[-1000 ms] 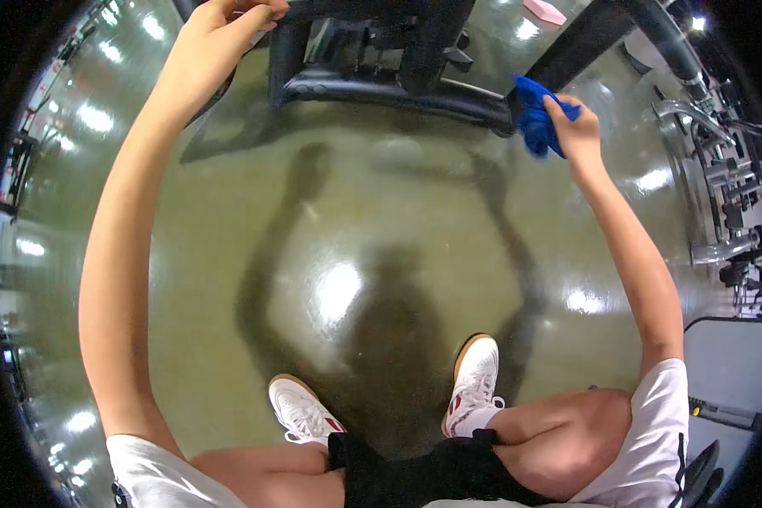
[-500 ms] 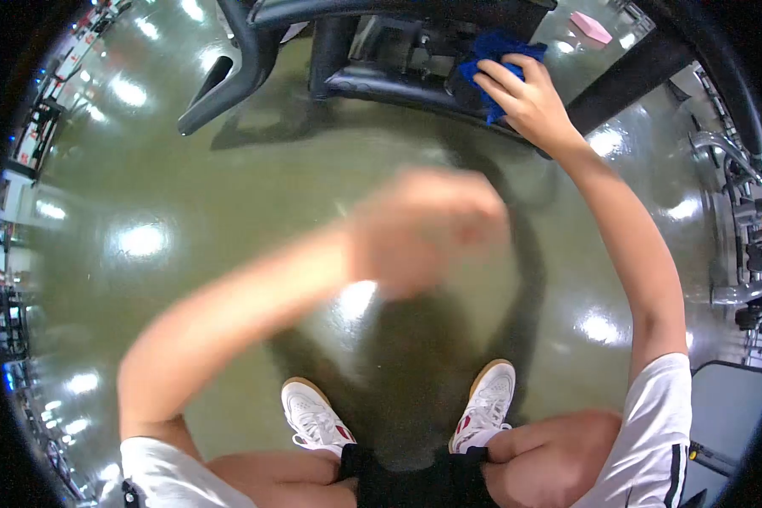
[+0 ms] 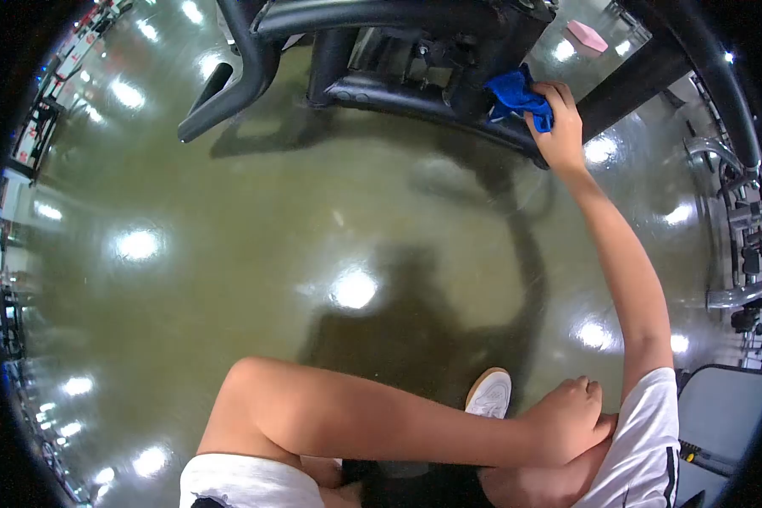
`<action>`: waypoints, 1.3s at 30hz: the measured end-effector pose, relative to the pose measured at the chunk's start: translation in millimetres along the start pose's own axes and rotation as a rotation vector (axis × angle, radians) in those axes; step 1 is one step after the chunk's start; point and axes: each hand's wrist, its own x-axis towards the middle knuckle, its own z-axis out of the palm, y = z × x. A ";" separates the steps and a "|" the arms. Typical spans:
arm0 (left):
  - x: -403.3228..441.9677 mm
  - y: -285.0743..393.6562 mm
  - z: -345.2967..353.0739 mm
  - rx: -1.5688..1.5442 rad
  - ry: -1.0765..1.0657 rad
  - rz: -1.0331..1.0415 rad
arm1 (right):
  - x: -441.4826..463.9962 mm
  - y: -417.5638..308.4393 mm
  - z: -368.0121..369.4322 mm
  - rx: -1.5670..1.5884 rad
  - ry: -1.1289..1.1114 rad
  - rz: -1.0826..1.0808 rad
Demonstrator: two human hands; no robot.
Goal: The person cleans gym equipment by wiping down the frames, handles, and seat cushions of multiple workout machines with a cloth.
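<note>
One blue cloth (image 3: pixel 510 91) sits bunched in our right hand (image 3: pixel 561 131), which closes around it on the far side, right of centre, low by a black machine frame (image 3: pixel 423 100). Our left hand (image 3: pixel 571 419) lies across to the near right, fingers curled beside our right sleeve (image 3: pixel 648 432); we cannot tell whether it grips anything.

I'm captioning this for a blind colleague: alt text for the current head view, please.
The wearer's right hand holds a blue cloth by a black machine frame. The left hand is crossed over beside the right sleeve. A white shoe shows on the shiny floor.
</note>
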 end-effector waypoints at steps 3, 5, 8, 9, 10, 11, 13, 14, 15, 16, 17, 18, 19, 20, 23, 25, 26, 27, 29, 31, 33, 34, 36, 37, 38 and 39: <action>0.4 15.0 -12.3 0.067 -0.063 -0.027 | -3.3 -2.8 7.1 0.022 0.026 0.114; 0.6 14.5 -11.2 0.024 -0.100 -0.054 | -2.8 -3.6 8.5 0.038 0.057 0.154; 1.9 8.6 1.0 0.067 0.084 0.108 | -3.1 -6.5 8.1 0.049 0.084 0.149; 2.5 11.3 2.9 0.113 0.060 0.086 | -3.2 -5.9 8.6 0.038 0.098 0.125; 2.1 13.0 4.1 0.160 0.035 0.064 | -4.3 -5.5 8.1 0.036 0.097 0.125; -0.3 13.7 6.3 0.160 0.036 0.067 | -4.6 -7.9 6.3 0.052 0.093 0.135; -5.5 13.5 9.3 0.536 0.058 0.213 | -1.6 -9.5 7.4 0.067 0.088 0.139; -8.1 16.8 6.0 0.536 0.059 0.215 | -1.8 -9.5 9.4 0.076 0.106 0.140; -12.1 21.0 3.6 0.528 0.189 0.224 | -2.3 -9.1 10.7 0.084 0.125 0.143; -14.7 24.7 0.5 0.518 0.320 0.231 | -2.2 -8.7 11.8 0.082 0.124 0.144; -14.5 25.7 -0.9 0.519 0.317 0.231 | -2.3 -8.5 12.6 0.080 0.122 0.156; -14.1 26.2 -2.5 0.291 0.276 0.161 | -3.2 -8.2 12.5 0.077 0.122 0.171; -14.0 26.8 -4.3 0.065 0.233 0.089 | -4.2 -8.1 12.1 0.076 0.124 0.176; -12.3 22.1 1.3 0.066 0.231 0.087 | -4.9 -8.4 11.6 0.080 0.117 0.177; -5.5 4.5 14.5 0.095 0.305 0.215 | -7.0 -9.4 12.3 0.096 0.105 0.192; -5.4 1.2 11.6 0.050 0.155 0.106 | -8.6 -9.1 12.5 0.109 0.096 0.209; -4.1 -0.7 12.2 0.053 0.160 0.105 | -9.8 -7.2 10.8 0.093 0.100 0.188; -2.7 -2.2 11.0 -0.011 0.139 0.023 | -9.3 -6.2 11.2 0.077 0.102 0.166; -0.5 1.1 1.0 -0.078 0.124 -0.057 | -8.4 -6.3 13.4 0.071 0.117 0.166; -0.9 12.2 -19.5 -0.145 -0.115 -0.172 | -8.6 -7.6 13.3 0.074 0.118 0.196; -0.1 5.5 -10.3 -0.145 -0.047 -0.121 | -9.2 -6.4 12.9 0.074 0.110 0.202; 0.4 2.6 -6.1 -0.139 0.022 -0.064 | -8.5 -6.1 12.4 0.071 0.107 0.200; 1.1 -5.8 9.5 -0.089 0.099 -0.026 | -9.1 -5.9 12.2 0.071 0.115 0.176; 1.6 -10.1 16.7 -0.039 0.178 0.011 | -9.0 -6.2 12.7 0.072 0.122 0.149; 0.4 -5.3 10.1 -0.040 0.184 0.012 | -8.7 -7.5 13.4 0.075 0.120 0.145; -0.7 -0.9 3.6 -0.028 0.119 -0.022 | -8.4 -8.3 14.0 0.074 0.138 0.148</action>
